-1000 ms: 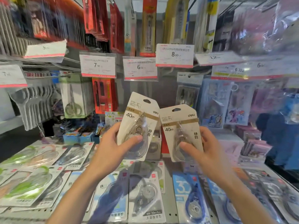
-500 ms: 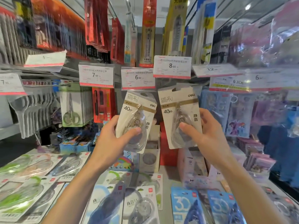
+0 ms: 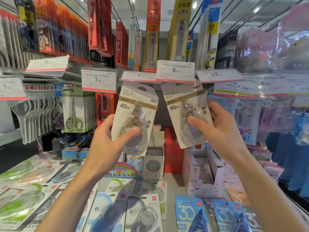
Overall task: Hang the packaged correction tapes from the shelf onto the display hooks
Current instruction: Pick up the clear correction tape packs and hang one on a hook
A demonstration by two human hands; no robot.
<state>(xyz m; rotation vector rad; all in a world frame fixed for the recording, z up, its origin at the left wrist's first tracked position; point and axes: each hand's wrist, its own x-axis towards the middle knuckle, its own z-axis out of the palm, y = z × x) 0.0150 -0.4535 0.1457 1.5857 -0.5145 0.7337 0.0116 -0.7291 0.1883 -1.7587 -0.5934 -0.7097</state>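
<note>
My left hand (image 3: 107, 141) grips a white-and-gold packaged correction tape (image 3: 135, 114) marked 40m, thumb across its clear blister. My right hand (image 3: 219, 131) holds a second identical package (image 3: 182, 104), tilted slightly left. Both packages are raised just under the price tags: the left one's hang hole sits below the 6.00 tag (image 3: 138, 76), and the right one's top edge is hidden behind the 8.00 tag (image 3: 175, 72). The hook rods behind these tags are hidden. More correction tape packs (image 3: 143, 213) lie flat on the shelf below.
Blue 30m tape packs (image 3: 189, 215) and green ones (image 3: 21, 203) cover the shelf. Scissors packs (image 3: 73, 113) hang at left, red packs (image 3: 103, 25) and pen packs (image 3: 152, 36) above. Open cardboard boxes (image 3: 200, 169) stand at the shelf's back; pastel stationery hangs at right.
Both hands have lifted their packages upward from chest level to just beneath the price tags. The right package's top has slid behind the 8.00 tag.
</note>
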